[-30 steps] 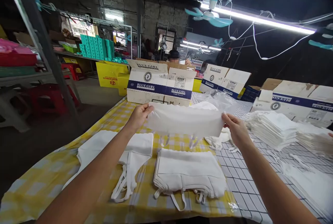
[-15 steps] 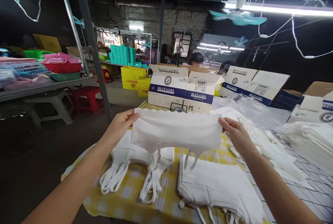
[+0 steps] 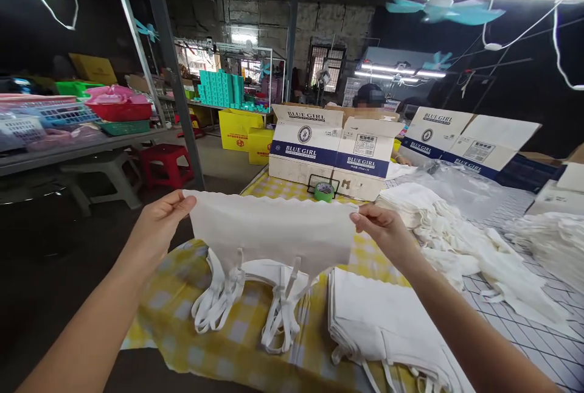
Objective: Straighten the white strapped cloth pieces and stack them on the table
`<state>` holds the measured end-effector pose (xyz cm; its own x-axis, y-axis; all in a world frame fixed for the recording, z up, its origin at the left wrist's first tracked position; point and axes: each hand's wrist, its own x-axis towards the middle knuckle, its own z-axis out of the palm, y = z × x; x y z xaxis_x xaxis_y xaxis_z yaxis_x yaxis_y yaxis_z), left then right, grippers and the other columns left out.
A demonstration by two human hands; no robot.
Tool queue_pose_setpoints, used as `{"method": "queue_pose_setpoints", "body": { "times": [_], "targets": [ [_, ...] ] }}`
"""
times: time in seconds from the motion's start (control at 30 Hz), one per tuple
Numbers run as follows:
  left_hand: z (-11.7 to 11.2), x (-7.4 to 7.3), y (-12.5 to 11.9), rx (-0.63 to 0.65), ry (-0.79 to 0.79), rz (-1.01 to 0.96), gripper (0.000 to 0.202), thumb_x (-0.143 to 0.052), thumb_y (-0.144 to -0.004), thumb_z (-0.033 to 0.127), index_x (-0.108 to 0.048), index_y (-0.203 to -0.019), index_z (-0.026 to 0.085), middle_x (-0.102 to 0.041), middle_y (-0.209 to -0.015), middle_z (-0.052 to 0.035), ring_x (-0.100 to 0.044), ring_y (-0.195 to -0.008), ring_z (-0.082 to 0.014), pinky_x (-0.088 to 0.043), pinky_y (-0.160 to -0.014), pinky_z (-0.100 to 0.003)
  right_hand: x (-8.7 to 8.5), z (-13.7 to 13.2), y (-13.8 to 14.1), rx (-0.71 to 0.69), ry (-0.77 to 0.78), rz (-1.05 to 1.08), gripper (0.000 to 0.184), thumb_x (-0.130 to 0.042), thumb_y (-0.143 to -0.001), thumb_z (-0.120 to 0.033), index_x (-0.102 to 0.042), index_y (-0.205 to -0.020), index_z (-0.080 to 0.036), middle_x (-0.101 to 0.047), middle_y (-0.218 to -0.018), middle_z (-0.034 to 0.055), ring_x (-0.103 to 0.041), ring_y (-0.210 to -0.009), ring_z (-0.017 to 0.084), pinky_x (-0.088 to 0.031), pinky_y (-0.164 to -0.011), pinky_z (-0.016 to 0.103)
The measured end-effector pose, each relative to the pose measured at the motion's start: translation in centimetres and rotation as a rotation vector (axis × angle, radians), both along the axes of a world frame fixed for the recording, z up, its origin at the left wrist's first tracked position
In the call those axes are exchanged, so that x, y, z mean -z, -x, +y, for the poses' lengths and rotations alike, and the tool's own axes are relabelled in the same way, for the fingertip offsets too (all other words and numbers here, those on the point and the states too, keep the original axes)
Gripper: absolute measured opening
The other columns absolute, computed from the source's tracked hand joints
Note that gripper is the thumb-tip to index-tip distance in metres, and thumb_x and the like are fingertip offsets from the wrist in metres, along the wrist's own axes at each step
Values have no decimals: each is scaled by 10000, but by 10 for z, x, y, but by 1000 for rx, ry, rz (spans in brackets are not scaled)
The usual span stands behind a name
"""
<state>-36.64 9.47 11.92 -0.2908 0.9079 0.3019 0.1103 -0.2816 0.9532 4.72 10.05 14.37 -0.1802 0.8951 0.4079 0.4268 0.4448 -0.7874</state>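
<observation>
A white strappy camisole top (image 3: 274, 226) is stretched between my two hands, its scalloped edge uppermost and its thin straps dangling. My left hand (image 3: 162, 219) pinches one upper corner; my right hand (image 3: 378, 226) pinches the other. Below and partly behind it, a pile of white tops (image 3: 285, 302) lies with looped straps towards me. To the right, a thicker stack of folded white tops (image 3: 383, 314) rests on the yellow checked cloth (image 3: 228, 353), its straps over the near side.
Blue-and-white cartons (image 3: 310, 137) stand at the back, with a roll of green tape (image 3: 323, 192) before them. Loose white garments (image 3: 451, 232) and a clear plastic bag (image 3: 456, 183) cover the right. A person (image 3: 369, 98) is behind the cartons. A red stool (image 3: 166, 165) stands left.
Both hands have shifted left with the white top, moving it over the strapped pile. The camera view has also turned slightly. Both grips stay closed.
</observation>
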Motion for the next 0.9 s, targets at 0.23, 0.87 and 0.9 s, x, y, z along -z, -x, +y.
{"method": "queue_pose_setpoints", "body": {
  "times": [0.23, 0.87, 0.9],
  "targets": [
    [33, 1, 9, -144, -169, -119, 204, -704, -726, 330, -656, -822, 156, -656, -780, -9, -546, -662, -84, -445, -651, -186, -12, 16, 36, 3, 36, 161, 320, -578, -815, -467, -616, -775, -152, -621, -537, 17, -571, -515, 138, -455, -526, 243],
    [-128, 175, 79, 139, 519, 138, 164, -699, -642, 487, -746, -761, 383, -559, -1309, 55, -409, -1289, -293, -369, -1041, -427, 160, -87, 32, -480, 353, -254, 190, -538, -797, -48, -647, -813, -202, -643, -914, 5, -592, -812, 116, -433, -735, 195],
    [-128, 175, 78, 131, 539, 140, 167, -708, -626, 491, -747, -751, 386, -564, -1302, 56, -417, -1284, -295, -378, -1034, -426, 160, -88, 32, -491, 351, -266, 187, -532, -805, -57, -646, -819, -204, -641, -925, 6, -592, -816, 115, -434, -739, 193]
  ]
}}
